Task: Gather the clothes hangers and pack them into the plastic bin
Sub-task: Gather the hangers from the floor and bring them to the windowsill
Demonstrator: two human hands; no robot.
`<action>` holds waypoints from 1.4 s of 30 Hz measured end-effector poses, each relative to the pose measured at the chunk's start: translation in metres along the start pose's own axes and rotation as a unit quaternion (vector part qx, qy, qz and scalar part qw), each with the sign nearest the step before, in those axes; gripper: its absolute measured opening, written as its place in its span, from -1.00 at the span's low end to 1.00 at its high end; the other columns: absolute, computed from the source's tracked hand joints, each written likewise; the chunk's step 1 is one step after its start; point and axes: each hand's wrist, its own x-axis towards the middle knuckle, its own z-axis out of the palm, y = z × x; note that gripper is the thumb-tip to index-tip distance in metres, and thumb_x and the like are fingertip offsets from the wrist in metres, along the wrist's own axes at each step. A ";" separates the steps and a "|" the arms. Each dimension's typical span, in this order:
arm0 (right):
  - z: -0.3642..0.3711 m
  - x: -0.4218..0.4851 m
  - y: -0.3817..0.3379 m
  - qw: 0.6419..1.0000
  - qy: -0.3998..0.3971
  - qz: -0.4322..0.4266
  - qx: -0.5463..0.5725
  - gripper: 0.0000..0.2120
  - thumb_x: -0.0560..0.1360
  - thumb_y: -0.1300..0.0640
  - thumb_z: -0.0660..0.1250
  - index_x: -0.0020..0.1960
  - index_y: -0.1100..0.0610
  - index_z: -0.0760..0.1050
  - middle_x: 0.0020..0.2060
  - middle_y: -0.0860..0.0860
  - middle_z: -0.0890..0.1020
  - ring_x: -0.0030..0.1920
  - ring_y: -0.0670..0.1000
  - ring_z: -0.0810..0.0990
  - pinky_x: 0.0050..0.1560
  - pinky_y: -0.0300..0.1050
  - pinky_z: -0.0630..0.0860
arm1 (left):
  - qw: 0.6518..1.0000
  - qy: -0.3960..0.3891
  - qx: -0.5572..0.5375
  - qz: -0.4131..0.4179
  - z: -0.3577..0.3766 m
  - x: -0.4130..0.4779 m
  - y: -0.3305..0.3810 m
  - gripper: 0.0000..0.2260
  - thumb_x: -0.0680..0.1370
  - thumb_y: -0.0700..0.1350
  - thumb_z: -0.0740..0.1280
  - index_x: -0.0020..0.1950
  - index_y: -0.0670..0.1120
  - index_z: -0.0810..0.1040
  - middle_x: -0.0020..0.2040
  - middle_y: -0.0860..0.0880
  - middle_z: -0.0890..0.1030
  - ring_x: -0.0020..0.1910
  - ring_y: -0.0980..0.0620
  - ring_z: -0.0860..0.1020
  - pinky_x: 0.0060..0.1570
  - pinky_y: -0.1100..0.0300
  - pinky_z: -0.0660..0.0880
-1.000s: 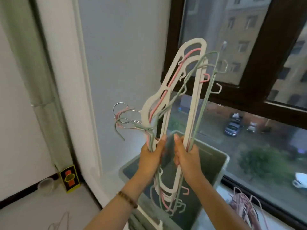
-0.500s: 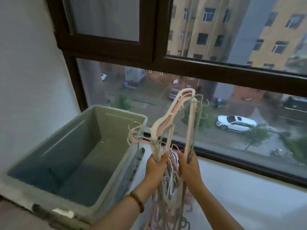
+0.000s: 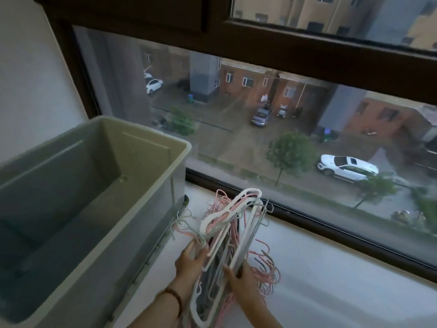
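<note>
white windowsill (image 3: 343, 287) below a dark-framed window (image 3: 236, 124) carries our work. both our hands are curled around one bundle of plastic hangers (image 3: 228, 229): our left hand (image 3: 191, 263) grips near the necks, our right hand (image 3: 241, 280) grips the bars. the grey plastic bin (image 3: 153, 136) stands to the left of our left hand. we judge the hangers light and stiff, but slippery, with hooks that catch; holding both sides close together seems best. loose pink hangers (image 3: 267, 262) lie beside our right hand.
</note>
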 end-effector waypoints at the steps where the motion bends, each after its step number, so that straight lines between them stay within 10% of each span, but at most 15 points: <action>1: 0.001 0.003 0.003 1.000 -0.007 0.001 -0.004 -0.57 0.45 -0.01 0.39 0.26 0.13 0.42 -0.01 -0.01 0.66 -0.04 -0.02 0.66 -0.01 -0.04 0.63 | 1.000 -0.015 -0.010 -0.001 0.000 0.003 -0.002 -0.55 0.53 0.00 0.32 0.39 -0.09 0.39 0.26 -0.06 0.54 0.18 0.00 0.53 0.03 0.36 0.47; 7: 0.007 0.009 0.002 0.999 0.017 -0.013 -0.028 -0.60 0.43 0.09 0.45 0.19 0.09 0.40 -0.17 -0.10 0.59 -0.21 -0.19 0.57 -0.35 -0.42 0.49 | 0.999 -0.024 -0.017 0.030 -0.005 0.011 -0.006 -0.54 0.54 -0.11 0.32 0.42 -0.09 0.33 0.33 -0.02 0.47 0.27 -0.02 0.46 -0.03 0.34 0.45; 16: 0.013 -0.013 -0.009 0.998 0.056 -0.008 -0.026 -0.45 0.45 0.05 0.42 0.36 0.17 0.34 0.19 0.06 0.59 0.18 0.05 0.58 0.19 -0.04 0.51 | 0.996 -0.089 0.011 0.019 -0.013 0.002 -0.008 -0.47 0.54 0.16 0.20 0.48 0.05 0.23 0.42 0.05 0.36 0.39 -0.02 0.35 0.12 0.24 0.35; 23: -0.001 -0.022 -0.013 0.995 0.096 -0.009 -0.015 -0.43 0.45 -0.07 0.39 0.35 0.16 0.36 0.22 0.08 0.56 0.20 0.09 0.54 0.23 0.09 0.50 | 0.993 -0.115 0.024 0.029 -0.024 -0.017 0.000 -0.48 0.57 0.18 0.12 0.48 0.00 0.26 0.43 0.03 0.36 0.40 0.00 0.35 0.21 0.25 0.32; 27: -0.008 -0.029 -0.025 0.998 0.059 -0.006 0.001 -0.40 0.47 -0.16 0.29 0.39 0.14 0.32 0.28 0.13 0.50 0.18 0.13 0.55 0.14 0.19 0.55 | 0.989 -0.129 0.025 0.065 -0.039 -0.040 0.030 -0.56 0.56 0.25 0.02 0.25 0.06 0.50 0.09 0.11 0.60 0.09 0.12 0.55 0.13 0.19 0.49; 31: -0.012 -0.049 -0.071 0.997 0.044 -0.064 0.012 -0.43 0.51 -0.16 0.26 0.41 0.09 0.28 0.36 0.10 0.41 0.23 0.10 0.49 0.22 0.11 0.49 | 0.980 -0.131 0.022 0.147 -0.063 -0.068 0.079 -0.73 0.62 0.12 0.00 0.22 0.12 0.38 0.06 0.31 0.44 0.10 0.30 0.40 0.17 0.41 0.30; 42: 0.079 -0.134 -0.266 0.939 0.006 -0.336 -0.071 -0.30 0.44 -0.25 0.21 0.49 -0.02 0.15 0.51 -0.07 0.11 0.48 -0.09 0.13 0.46 -0.07 0.17 | 0.954 -0.048 -0.067 0.288 -0.249 -0.126 0.149 -0.44 0.50 0.26 0.13 0.43 0.03 0.31 0.39 0.07 0.42 0.35 0.11 0.39 0.38 0.17 0.29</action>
